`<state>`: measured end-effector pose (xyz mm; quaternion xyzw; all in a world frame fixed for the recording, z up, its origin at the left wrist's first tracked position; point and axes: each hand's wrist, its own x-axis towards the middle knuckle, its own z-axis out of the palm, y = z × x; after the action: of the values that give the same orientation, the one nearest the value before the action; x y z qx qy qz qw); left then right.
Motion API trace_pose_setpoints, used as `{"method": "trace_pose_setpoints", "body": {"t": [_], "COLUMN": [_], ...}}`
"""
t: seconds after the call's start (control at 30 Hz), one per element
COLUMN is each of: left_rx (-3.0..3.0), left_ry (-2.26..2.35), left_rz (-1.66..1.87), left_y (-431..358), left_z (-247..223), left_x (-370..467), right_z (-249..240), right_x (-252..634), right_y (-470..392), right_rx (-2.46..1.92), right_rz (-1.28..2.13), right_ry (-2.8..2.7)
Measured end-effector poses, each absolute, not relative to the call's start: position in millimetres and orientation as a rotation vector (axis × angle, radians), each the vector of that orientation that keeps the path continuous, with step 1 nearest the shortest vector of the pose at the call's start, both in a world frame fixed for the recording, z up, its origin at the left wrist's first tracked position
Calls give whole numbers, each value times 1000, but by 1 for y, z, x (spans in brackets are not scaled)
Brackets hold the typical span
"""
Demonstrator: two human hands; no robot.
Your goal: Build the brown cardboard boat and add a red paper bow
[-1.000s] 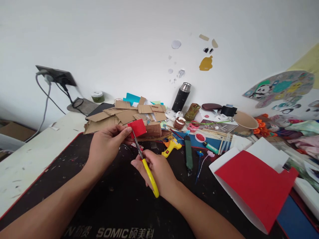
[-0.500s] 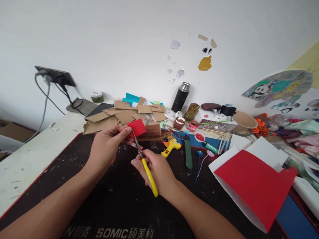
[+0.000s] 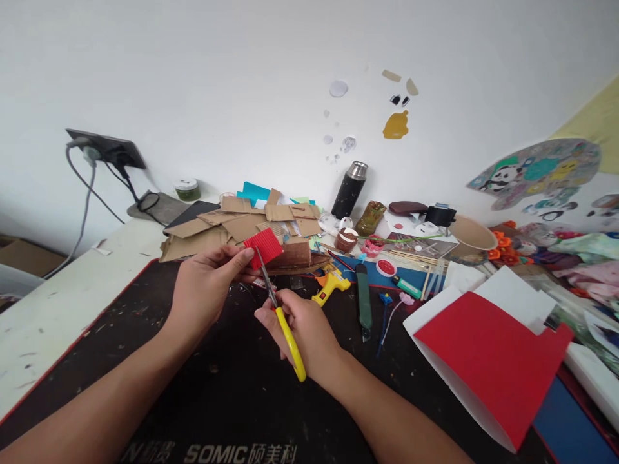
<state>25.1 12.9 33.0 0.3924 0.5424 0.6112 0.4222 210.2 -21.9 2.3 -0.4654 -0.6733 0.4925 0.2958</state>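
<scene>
Above the black mat (image 3: 217,399) on the counter (image 3: 53,316), the left hand (image 3: 213,277) pinches a small red corrugated piece (image 3: 269,243) between thumb and fingers at its left side, while the right hand (image 3: 307,328) grips the yellow-handled scissors (image 3: 289,341), whose blades point far and leftward and meet the piece at its near edge. Beyond the hands, scraps of brown cardboard (image 3: 242,227) lie heaped on the far side, with a black flask (image 3: 347,196) standing to their right. Right of the right hand lie a yellow glue gun (image 3: 332,285), a green cutter (image 3: 363,299) and, farther right, a large red sheet (image 3: 491,361).
</scene>
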Motion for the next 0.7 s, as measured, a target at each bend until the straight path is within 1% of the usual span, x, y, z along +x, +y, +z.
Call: {"method": "trace_pose_setpoints", "body": {"t": [0.33,0.7], "left_rx": [951,1046], "left_ry": [1228,1268], "left_rz": [1500,1372], "left_y": [18,22], "left_z": [29,34], "left_x": [24,12], "right_z": [0,-4], "right_x": [211,212], "right_y": [-20,-18], "right_rx": [-1269,-1254], "right_rz": [1327,1321], "right_ry": [-1807,-1834]}}
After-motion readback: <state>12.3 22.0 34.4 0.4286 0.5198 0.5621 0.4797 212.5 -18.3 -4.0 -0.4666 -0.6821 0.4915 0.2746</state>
